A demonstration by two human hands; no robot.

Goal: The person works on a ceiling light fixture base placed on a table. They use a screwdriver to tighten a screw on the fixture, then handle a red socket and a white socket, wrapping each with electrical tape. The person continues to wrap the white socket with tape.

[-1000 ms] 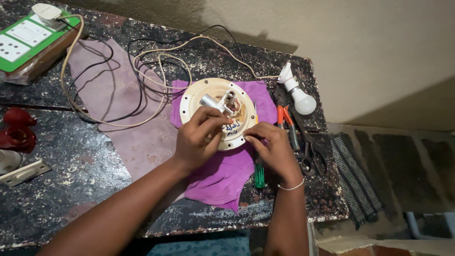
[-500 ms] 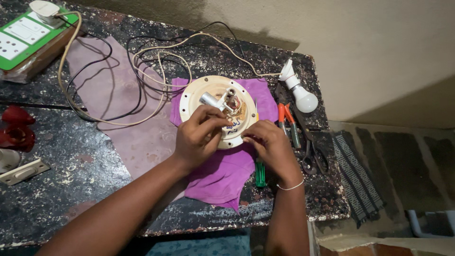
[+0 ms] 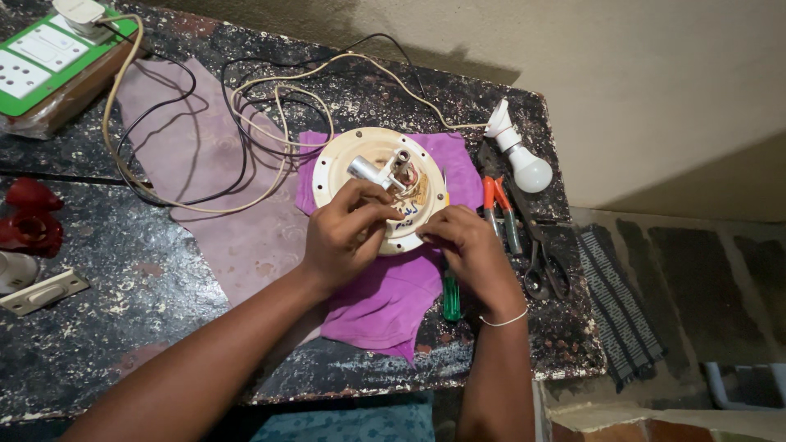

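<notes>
Both hands (image 3: 409,237) on cream disc (image 3: 344,160)

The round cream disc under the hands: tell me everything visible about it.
The round cream disc looks like plastic or painted metal, with small holes around its rim. It lies flat on a purple cloth on the dark speckled table. A silvery metal shaft rises tilted from its centre, beside coppery windings. The left hand grips its near edge; the right hand touches its right side.
</notes>
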